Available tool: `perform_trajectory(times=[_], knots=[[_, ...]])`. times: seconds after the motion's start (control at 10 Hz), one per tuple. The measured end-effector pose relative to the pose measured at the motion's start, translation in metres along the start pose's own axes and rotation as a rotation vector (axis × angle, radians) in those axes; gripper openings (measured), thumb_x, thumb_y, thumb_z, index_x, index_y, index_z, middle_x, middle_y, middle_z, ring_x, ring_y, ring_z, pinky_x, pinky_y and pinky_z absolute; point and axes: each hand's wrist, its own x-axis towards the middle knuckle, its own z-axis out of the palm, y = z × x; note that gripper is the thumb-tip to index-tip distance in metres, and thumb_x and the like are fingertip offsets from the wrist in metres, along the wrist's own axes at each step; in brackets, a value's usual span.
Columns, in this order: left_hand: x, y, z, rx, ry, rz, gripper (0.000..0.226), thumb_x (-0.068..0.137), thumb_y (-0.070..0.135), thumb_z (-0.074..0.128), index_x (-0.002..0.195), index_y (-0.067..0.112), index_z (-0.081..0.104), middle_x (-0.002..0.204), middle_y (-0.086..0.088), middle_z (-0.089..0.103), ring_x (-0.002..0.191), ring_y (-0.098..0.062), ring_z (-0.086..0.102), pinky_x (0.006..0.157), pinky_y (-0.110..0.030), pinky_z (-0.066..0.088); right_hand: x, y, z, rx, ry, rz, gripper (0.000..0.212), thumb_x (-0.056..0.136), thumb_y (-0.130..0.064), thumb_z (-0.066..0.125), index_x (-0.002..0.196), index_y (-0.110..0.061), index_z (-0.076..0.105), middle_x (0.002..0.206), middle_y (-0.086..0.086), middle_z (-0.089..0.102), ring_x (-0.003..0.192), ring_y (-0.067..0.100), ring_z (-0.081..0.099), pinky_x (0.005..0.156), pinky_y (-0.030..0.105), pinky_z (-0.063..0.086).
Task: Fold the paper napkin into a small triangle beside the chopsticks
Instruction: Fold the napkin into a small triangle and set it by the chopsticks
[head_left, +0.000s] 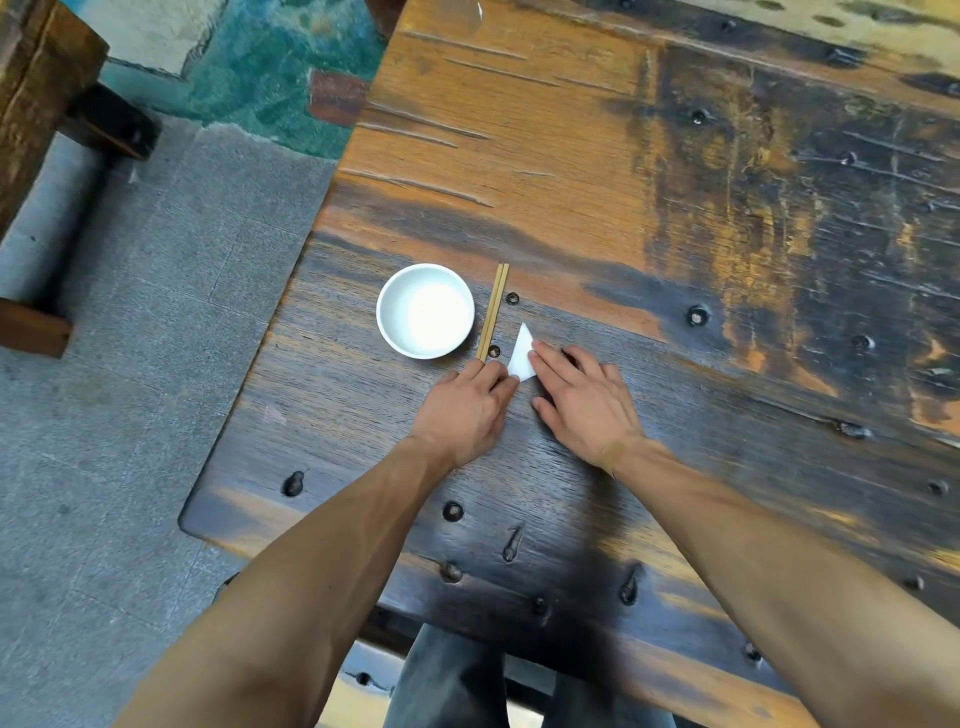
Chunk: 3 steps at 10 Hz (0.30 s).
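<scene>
White napkin (521, 354), already a small triangle, lies just right of the chopsticks (493, 312) near the bench's (571, 156) left edge. Right hand (582, 400) presses it flat-fingered; left hand (467, 405) pinches its corner. Released early, the crease may spring open.

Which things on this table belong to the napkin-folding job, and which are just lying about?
Part of the job:
paper napkin, already a small triangle
chopsticks, lying just left of it
left hand
right hand, fingers on the napkin

Just lying about:
white bowl
wooden table
</scene>
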Motion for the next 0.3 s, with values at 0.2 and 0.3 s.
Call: perform_trajectory(times=[0.2,0.3], knots=[[-0.007,0.005,-0.01,-0.004,0.009,-0.013,0.046,0.092,0.03,0.048,0.136,0.016,0.047,0.127,-0.003,0.052,0.11,-0.023,0.048,0.085,-0.038,0.049,-0.007,-0.002,-0.012,0.076,-0.033,0.013,0.064,0.099,-0.042,0.038,0.155,-0.024,0.014,0.164,-0.01,0.013,0.144,0.024,0.021,0.109,0.044,0.029],[-0.008,0.006,-0.017,-0.006,0.032,-0.016,0.045,0.093,0.031,0.048,0.136,0.016,0.047,0.128,-0.004,0.052,0.111,-0.024,0.048,0.085,-0.04,0.047,-0.011,-0.001,-0.02,0.09,-0.021,0.01,0.064,0.099,-0.043,0.037,0.156,-0.025,0.014,0.164,-0.011,0.012,0.145,0.024,0.02,0.109,0.043,0.028]])
